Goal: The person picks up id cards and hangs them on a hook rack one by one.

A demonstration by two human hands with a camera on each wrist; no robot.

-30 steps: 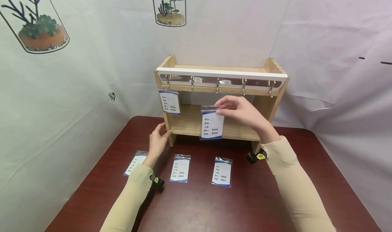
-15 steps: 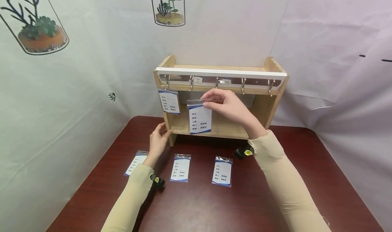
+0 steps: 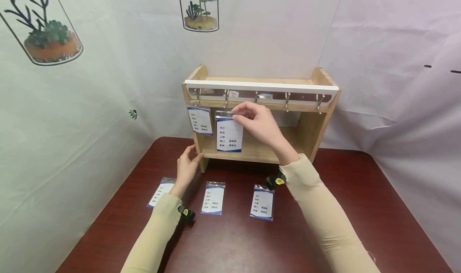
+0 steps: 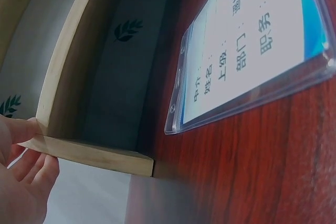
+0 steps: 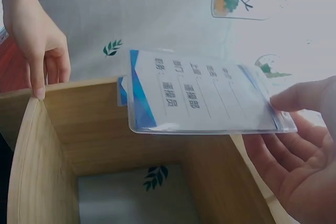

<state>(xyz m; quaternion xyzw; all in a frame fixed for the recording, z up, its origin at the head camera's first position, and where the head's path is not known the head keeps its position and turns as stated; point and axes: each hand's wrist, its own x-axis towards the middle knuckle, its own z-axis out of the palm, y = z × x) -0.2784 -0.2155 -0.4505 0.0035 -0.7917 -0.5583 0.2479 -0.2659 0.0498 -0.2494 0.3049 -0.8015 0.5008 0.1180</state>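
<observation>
My right hand (image 3: pixel 260 125) pinches the top edge of a clear ID badge holder (image 3: pixel 229 133) between thumb and fingers. The badge hangs upright just below the second hook (image 3: pixel 226 98) from the left, in front of the wooden shelf rack (image 3: pixel 252 157). In the right wrist view, the thumb lies on the printed face of the badge (image 5: pixel 189 95), fingers behind. My left hand (image 3: pixel 186 167) grips the rack's lower left side, thumb and fingers around the wooden edge (image 4: pixel 94 156) in the left wrist view. Another badge holder (image 3: pixel 200 121) hangs at the leftmost hook.
Three more badge holders lie on the dark red table: one beside the left forearm (image 3: pixel 161 191), one in the middle (image 3: pixel 213 198), one further right (image 3: pixel 262 203). More metal hooks line the rack's white rail (image 3: pixel 261 83). A white fabric wall (image 3: pixel 266 45) stands behind.
My right hand has moved left and slightly up with the badge holder, from mid-rack to below the second hook. My left hand has stayed on the rack's side.
</observation>
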